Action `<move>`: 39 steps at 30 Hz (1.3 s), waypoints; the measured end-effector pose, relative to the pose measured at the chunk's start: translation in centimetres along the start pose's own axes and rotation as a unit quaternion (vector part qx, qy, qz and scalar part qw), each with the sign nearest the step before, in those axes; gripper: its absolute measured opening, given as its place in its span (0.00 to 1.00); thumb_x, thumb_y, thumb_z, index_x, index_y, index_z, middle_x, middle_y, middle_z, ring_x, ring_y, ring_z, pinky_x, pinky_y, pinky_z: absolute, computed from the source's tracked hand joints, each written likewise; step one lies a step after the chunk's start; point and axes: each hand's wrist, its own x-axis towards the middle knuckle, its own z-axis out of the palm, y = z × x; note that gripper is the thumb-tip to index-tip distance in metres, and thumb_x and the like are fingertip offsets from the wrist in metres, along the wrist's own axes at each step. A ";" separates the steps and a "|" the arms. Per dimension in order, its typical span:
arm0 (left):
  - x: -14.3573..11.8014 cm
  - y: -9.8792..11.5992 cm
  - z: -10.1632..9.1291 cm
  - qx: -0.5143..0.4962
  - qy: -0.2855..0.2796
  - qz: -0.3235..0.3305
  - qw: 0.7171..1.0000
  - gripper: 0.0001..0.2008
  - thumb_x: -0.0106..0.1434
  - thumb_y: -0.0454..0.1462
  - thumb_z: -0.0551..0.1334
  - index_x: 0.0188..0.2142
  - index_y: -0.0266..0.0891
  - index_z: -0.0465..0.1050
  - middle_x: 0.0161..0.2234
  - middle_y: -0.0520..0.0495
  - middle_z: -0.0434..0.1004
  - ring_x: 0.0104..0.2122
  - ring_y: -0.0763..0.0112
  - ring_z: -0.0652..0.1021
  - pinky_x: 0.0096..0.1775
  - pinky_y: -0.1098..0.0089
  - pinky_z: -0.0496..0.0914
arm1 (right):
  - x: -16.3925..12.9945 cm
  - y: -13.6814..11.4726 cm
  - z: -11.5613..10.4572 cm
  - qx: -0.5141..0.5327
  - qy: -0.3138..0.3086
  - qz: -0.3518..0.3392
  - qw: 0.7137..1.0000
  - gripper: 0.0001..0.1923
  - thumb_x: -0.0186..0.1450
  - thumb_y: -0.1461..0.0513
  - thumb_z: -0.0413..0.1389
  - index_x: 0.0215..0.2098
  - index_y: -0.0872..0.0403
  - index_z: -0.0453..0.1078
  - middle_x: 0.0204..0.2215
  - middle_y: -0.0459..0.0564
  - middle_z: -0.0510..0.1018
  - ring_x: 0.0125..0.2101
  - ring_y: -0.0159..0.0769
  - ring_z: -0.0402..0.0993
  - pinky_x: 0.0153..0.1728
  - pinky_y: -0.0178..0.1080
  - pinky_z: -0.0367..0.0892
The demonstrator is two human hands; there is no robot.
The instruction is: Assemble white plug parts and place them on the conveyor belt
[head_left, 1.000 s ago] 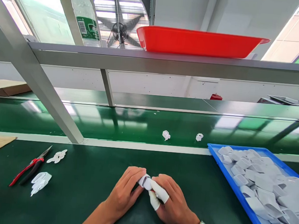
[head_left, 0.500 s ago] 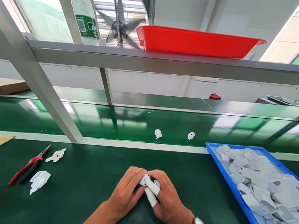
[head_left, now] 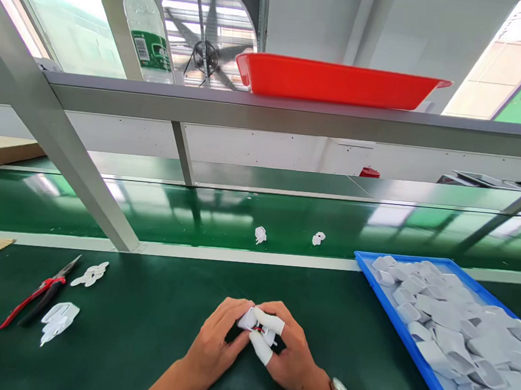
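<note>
Head view: rounded white piece (head_left: 247, 319) with red streak (head_left: 258, 329), held between fingers (head_left: 270, 321).

Left grip (head_left: 218, 338) and right grip (head_left: 292, 349) close together, fingers (head_left: 233, 310) bent.

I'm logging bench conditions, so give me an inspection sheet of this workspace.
Surface: dark green bench, pale strip along its far edge.
Job's things: white part, held; blue tray of white pieces at right.
Clutter: pliers and flat white items at left; small white bits beyond the pale strip.
Hands: left hand and right hand both hold the white part; right wears white finger covers.
Cables: thin red strand at the white part, possibly a wire.
Surroundings: bottle and red tray on an upper ledge, fan behind.
</note>
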 end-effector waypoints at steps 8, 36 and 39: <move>0.1 -0.1 0.5 0.012 -0.004 0.011 1.000 0.19 0.69 0.29 0.62 0.58 0.40 0.68 0.48 0.42 0.79 0.45 0.65 0.79 0.49 0.66 0.77 | 0.5 -0.6 -0.5 -0.046 -0.045 -0.031 0.997 0.27 0.68 0.74 0.53 0.63 0.49 0.64 0.48 0.56 0.74 0.46 0.41 0.73 0.46 0.45 0.76; -0.5 -0.4 0.6 0.027 -0.038 -0.037 0.998 0.21 0.69 0.31 0.62 0.59 0.43 0.67 0.48 0.45 0.80 0.45 0.67 0.79 0.48 0.69 0.77 | 0.1 -0.2 -0.3 -0.073 -0.027 -0.048 0.996 0.28 0.67 0.73 0.52 0.63 0.51 0.62 0.47 0.56 0.76 0.45 0.41 0.74 0.45 0.44 0.76; -0.8 -0.9 0.7 0.041 -0.039 -0.026 0.998 0.21 0.69 0.32 0.61 0.60 0.43 0.66 0.49 0.45 0.79 0.46 0.67 0.79 0.51 0.68 0.77 | 0.1 -0.1 0.0 -0.106 -0.036 -0.064 0.992 0.25 0.67 0.74 0.50 0.61 0.53 0.63 0.46 0.57 0.75 0.43 0.41 0.73 0.42 0.44 0.76</move>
